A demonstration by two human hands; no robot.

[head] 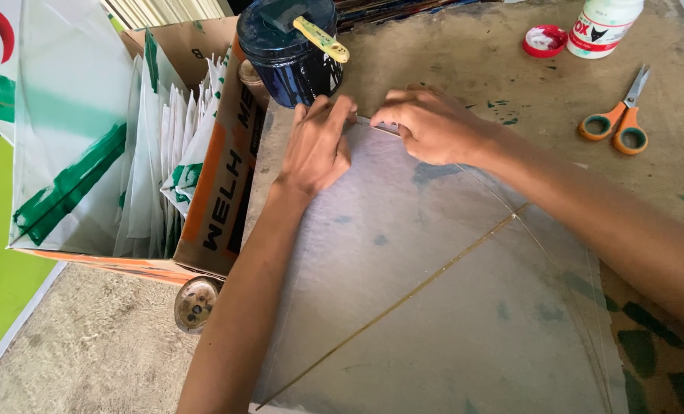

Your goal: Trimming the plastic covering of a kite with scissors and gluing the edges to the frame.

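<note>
A translucent plastic kite sheet (pixel 434 307) with a thin bamboo spine (pixel 403 299) and a curved cross stick lies flat on the worn wooden table (pixel 465 54). My left hand (pixel 319 146) presses flat on the sheet's far corner, fingers together. My right hand (pixel 430 123) pinches the same corner edge from the right, fingertips folded on the sheet. Both hands meet just in front of a dark blue paint can (pixel 288 50) with a yellow-handled brush (pixel 321 38) across its lid.
A cardboard box (pixel 219 176) full of white and green kites stands at the left. Orange-handled scissors (pixel 618 119), a white glue bottle (pixel 603 27) and its red cap (pixel 544 41) lie at the far right. A round metal object (pixel 195 303) sits beneath the box.
</note>
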